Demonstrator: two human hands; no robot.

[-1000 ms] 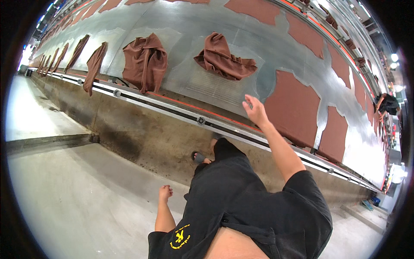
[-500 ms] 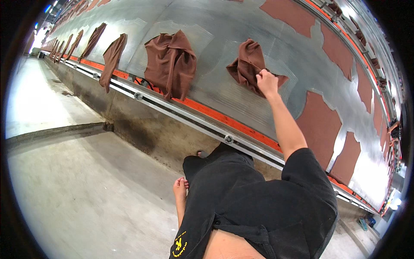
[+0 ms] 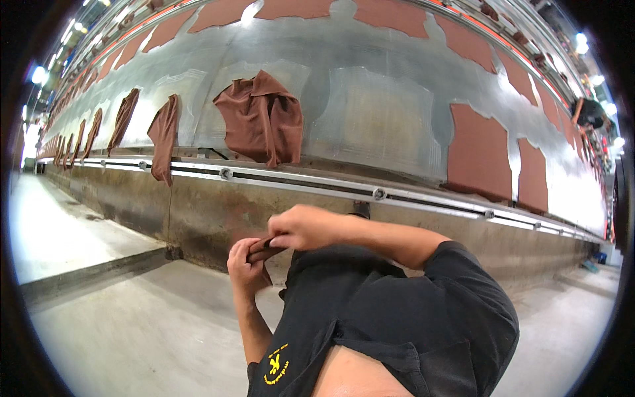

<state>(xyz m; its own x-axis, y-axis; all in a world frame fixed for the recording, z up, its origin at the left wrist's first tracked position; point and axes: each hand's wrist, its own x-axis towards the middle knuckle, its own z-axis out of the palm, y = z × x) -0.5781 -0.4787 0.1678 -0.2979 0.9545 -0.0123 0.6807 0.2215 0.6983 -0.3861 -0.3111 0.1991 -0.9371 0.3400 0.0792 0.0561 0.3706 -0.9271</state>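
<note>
In front of my body, both hands are closed on a brown fabric piece, mostly hidden by the fingers. My left hand grips it from the left side, while my right hand pinches its upper right part with the fingertips. The piece hangs near the side of the long metal table. On the table, a crumpled brown fabric piece lies with its lower end at the edge. To its right a bare patch shows a pale outline of a garment panel.
Flat brown panels lie at the right and along the far side. Folded brown pieces hang over the near edge at the left. A metal rail runs along the table. A person is at the far right.
My right hand has lifted the crumpled fabric piece off the table and brought it down to my body. My left hand has risen and now grips it too.
</note>
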